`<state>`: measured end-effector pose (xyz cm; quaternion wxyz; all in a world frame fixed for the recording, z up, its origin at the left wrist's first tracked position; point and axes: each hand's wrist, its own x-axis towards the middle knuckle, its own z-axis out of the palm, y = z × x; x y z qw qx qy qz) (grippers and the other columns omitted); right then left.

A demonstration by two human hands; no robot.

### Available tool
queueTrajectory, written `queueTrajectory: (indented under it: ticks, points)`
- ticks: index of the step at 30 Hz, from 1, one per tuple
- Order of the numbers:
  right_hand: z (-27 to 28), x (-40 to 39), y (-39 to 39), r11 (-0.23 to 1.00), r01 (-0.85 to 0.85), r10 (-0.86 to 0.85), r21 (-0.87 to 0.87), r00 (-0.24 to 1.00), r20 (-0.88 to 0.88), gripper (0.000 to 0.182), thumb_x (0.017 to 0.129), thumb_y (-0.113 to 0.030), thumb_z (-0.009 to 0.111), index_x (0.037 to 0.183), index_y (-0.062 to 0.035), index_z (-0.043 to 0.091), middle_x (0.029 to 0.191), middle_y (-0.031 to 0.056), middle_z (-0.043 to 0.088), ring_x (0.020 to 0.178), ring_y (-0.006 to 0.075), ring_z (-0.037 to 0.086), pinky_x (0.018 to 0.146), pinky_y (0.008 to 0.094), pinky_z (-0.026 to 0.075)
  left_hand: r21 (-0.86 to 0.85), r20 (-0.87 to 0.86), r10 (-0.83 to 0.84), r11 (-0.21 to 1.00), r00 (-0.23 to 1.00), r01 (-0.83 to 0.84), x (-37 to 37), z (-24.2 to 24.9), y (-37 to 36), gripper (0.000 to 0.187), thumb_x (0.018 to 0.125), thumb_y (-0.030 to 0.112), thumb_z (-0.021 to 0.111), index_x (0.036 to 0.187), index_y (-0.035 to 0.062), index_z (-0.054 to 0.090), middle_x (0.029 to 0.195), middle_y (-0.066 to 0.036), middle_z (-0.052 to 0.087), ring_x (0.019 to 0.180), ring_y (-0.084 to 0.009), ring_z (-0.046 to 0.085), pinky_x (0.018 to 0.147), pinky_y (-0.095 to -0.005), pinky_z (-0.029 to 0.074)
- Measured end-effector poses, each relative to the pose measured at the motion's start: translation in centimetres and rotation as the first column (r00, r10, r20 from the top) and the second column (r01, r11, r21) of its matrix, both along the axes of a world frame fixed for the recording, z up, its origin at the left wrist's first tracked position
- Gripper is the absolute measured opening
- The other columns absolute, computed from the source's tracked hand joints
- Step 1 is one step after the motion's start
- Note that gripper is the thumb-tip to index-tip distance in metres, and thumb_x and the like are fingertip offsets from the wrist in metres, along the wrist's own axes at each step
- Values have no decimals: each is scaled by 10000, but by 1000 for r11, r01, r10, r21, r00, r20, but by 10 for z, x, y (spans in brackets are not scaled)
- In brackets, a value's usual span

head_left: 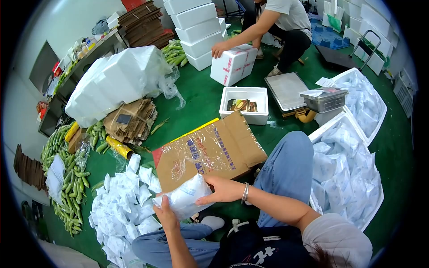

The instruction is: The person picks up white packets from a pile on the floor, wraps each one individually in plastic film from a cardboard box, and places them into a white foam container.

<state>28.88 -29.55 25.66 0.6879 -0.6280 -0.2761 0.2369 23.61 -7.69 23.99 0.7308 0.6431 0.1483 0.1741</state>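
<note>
A plump white ice pack with faint blue print is held between my two hands, above the near edge of a cardboard carton. My left hand grips its lower left end, thumb on top. My right hand, a bangle at the wrist, closes on its right side. To the left, a large heap of similar ice packs lies on the floor against my leg. On my right, foam boxes hold many more packs.
An open foam box with brown packets stands beyond the carton, beside a floor scale. Another person crouches, hands on a taped foam box. Green corn cobs, flattened cardboard and wrapped foam boxes lie left.
</note>
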Motion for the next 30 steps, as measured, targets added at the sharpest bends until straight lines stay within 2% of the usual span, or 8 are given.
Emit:
queueTrajectory:
  ticks: [5, 7, 11, 14, 16, 19, 26, 30]
  points:
    - [-1, 1, -3, 1000, 5, -5, -18, 1000, 14, 588, 789, -275, 757, 1227, 3, 481, 1119, 115, 608, 1024, 161, 565, 910, 310, 454, -22, -8, 23, 999, 1000, -23, -3, -10, -1, 220, 915, 218, 535, 994, 12, 538, 916, -93, 588, 847, -184, 574, 792, -332, 467]
    - [-4, 1, -4, 999, 16, -14, -45, 999, 51, 594, 789, -277, 757, 1232, 4, 477, 1122, 116, 607, 1023, 161, 564, 911, 309, 452, 3, 16, -31, 1000, 999, 31, -4, -12, 1, 283, 901, 188, 576, 1081, -25, 526, 1024, -116, 579, 920, -178, 553, 840, -319, 450]
    - [-13, 1, -2, 1000, 9, -9, 11, 1000, 18, 599, 784, -284, 762, 1225, 9, 481, 1122, 117, 606, 1019, 160, 563, 911, 308, 451, 18, 23, -84, 996, 996, 84, -3, -11, 3, 272, 902, 182, 574, 1074, -26, 531, 1009, -113, 582, 904, -171, 552, 836, -312, 449]
    - [-17, 1, -2, 1000, 29, -29, -11, 999, 29, 591, 780, -288, 764, 1210, 14, 493, 1119, 116, 606, 1018, 159, 561, 910, 307, 450, 56, -2, -66, 996, 998, 66, -2, -13, 0, 233, 918, 214, 553, 1021, 7, 527, 967, -108, 585, 888, -192, 573, 820, -333, 464]
    - [-15, 0, -3, 999, 40, -39, -26, 999, 31, 578, 776, -288, 766, 1194, 15, 507, 1109, 113, 609, 1015, 156, 558, 909, 306, 448, -11, -20, 10, 1000, 1000, -10, -3, -17, -5, 259, 920, 216, 557, 1060, 4, 508, 1017, -121, 576, 922, -198, 571, 835, -342, 467]
    - [-17, 0, -4, 999, 10, -9, -47, 1000, 1, 587, 793, -268, 760, 1233, 10, 489, 1162, 93, 587, 1068, 148, 527, 956, 306, 415, -23, -38, -18, 1000, 999, 17, -4, -19, -5, 290, 922, 222, 561, 1093, -2, 492, 1046, -129, 571, 945, -207, 571, 849, -351, 469]
    - [-19, 0, -2, 1000, 0, 0, -9, 999, -38, 604, 792, -291, 758, 1234, 15, 482, 1158, 100, 586, 1063, 151, 529, 951, 306, 420, -36, -57, -8, 999, 998, 6, -3, -22, -2, 317, 918, 233, 570, 1110, -4, 484, 1062, -140, 571, 954, -221, 578, 858, -356, 472]
    - [-17, 1, -3, 997, 9, -12, -73, 999, -33, 611, 792, -309, 757, 1235, 12, 483, 1153, 102, 590, 1056, 152, 532, 947, 306, 422, -75, -91, 30, 997, 995, -37, -2, -25, -6, 348, 911, 219, 582, 1129, -33, 482, 1073, -142, 570, 956, -208, 570, 852, -343, 466]
